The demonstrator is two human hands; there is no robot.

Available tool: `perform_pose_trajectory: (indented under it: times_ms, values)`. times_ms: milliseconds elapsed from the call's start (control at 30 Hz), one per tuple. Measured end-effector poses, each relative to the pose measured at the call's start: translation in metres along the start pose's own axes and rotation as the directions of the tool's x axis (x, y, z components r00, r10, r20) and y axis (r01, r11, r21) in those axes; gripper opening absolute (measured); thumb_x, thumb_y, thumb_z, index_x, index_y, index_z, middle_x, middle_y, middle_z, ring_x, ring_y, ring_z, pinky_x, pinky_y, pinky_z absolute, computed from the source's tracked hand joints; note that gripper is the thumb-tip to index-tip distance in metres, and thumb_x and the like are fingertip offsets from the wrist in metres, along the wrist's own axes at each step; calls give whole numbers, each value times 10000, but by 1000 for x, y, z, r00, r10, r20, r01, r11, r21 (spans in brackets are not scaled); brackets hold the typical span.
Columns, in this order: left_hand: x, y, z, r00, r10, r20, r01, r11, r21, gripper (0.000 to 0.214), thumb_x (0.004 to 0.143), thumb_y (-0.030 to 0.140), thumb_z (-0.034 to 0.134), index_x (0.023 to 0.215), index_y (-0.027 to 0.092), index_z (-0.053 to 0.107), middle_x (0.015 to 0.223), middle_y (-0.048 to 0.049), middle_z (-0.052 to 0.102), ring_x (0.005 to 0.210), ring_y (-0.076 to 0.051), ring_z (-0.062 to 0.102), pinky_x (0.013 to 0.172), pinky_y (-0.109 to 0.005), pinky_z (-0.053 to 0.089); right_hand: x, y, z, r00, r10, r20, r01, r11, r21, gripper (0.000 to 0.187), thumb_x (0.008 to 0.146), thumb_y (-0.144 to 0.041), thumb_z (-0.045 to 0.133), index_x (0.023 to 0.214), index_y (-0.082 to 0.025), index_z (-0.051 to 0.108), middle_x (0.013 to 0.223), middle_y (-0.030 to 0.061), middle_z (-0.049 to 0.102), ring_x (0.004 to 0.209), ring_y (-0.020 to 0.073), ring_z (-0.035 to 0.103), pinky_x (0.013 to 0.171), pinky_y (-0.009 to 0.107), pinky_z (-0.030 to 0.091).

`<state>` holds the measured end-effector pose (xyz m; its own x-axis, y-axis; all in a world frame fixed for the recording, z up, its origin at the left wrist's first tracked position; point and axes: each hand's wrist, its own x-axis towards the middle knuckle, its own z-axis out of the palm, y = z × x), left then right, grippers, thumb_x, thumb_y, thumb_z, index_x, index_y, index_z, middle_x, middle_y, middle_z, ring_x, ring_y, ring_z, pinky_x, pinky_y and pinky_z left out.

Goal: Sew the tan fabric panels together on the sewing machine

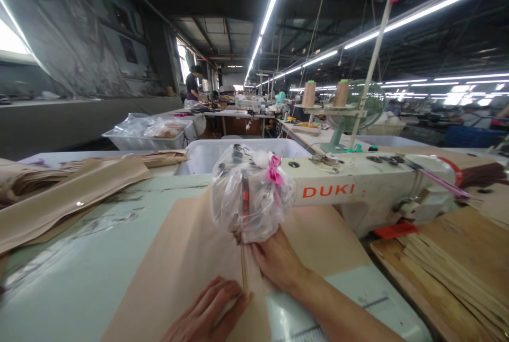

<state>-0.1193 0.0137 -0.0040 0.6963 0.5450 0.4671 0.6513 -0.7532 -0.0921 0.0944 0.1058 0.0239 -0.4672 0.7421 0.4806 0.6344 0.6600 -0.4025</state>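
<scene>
A tan fabric piece (186,257) lies flat on the pale green sewing table (91,268), running under the head of a white sewing machine (358,191) marked DUKI. Clear plastic (248,199) with a pink tie wraps the machine's head. My left hand (209,313) lies flat on the fabric near the bottom edge, fingers stretched along a narrow folded strip (244,268). My right hand (276,260) rests on the fabric just below the plastic-wrapped head, fingers pressed down beside the strip; its fingertips are partly hidden.
More tan fabric pieces (71,188) are piled at the left. Stacked tan strips (449,268) lie on a wooden board at the right. White bins (207,154) stand behind the table. Thread cones (308,94) and a green fan (358,108) rise behind the machine. A person (193,83) stands far back.
</scene>
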Motion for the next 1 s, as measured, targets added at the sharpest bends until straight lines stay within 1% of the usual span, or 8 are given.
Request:
perform_pose_trajectory:
  times_ms: [133,233,333,400,533,733,900,1000]
  values:
    - [8,-10,-3,1000,-3,12,4,999,-40,587,962,148,503,1506,310,354,1233,-15,674,1185,-160,614,1148,-282,342,3,5,-1,997,-37,-62,41,997,70,453,834,-87,519,1239,-238,654,1228,60,677,1199,232,579,1043,368,423]
    - [16,-14,-9,1000,-6,-1,6,998,-66,611,954,196,519,1517,332,325,1222,-3,672,1157,-161,625,1145,-271,351,2,5,0,997,-19,-74,27,993,115,352,784,-73,524,1008,-241,738,1190,42,694,1161,228,596,1031,361,426]
    - [24,-16,-18,999,-32,-20,30,995,-92,688,927,262,560,1536,360,255,1236,-4,659,1141,-185,629,1125,-291,398,-1,3,3,998,-14,-66,23,990,139,265,748,-75,538,800,-235,743,1117,30,716,1121,235,608,1015,367,426]
    - [29,-17,-22,998,-56,-25,53,992,-112,739,907,325,587,1543,374,212,1253,-11,648,1137,-209,629,1105,-318,431,-1,3,5,998,-19,-56,27,990,138,259,752,-84,546,825,-236,742,1070,32,725,1100,240,614,1007,376,426]
    - [36,-21,-25,997,-76,-3,75,986,-152,834,849,467,652,1544,370,202,1287,-36,626,1131,-243,629,1059,-347,484,2,3,5,997,-5,-73,15,992,129,349,785,-98,538,1048,-241,719,1123,47,708,1125,236,602,1010,372,429]
    - [35,-33,-19,994,-105,0,105,988,-112,946,769,630,702,1544,358,231,1363,-59,585,1193,-277,598,1048,-380,496,3,4,3,994,26,-103,-18,997,75,218,838,-130,499,862,-211,700,983,69,713,1032,242,624,984,390,454]
    - [33,-41,-11,996,-80,-26,80,997,1,997,788,644,678,1569,292,167,1401,-93,559,1199,-278,601,1003,-360,534,4,4,3,991,28,-129,-21,998,54,242,828,-103,475,884,-203,688,978,75,706,1031,256,613,967,419,459]
    - [30,-45,-6,999,-40,-31,43,996,82,960,799,644,661,1559,241,235,1415,-128,548,1188,-301,613,930,-363,578,4,4,3,991,37,-128,-30,998,53,241,825,-103,479,901,-201,686,988,78,705,1035,258,609,942,412,463]
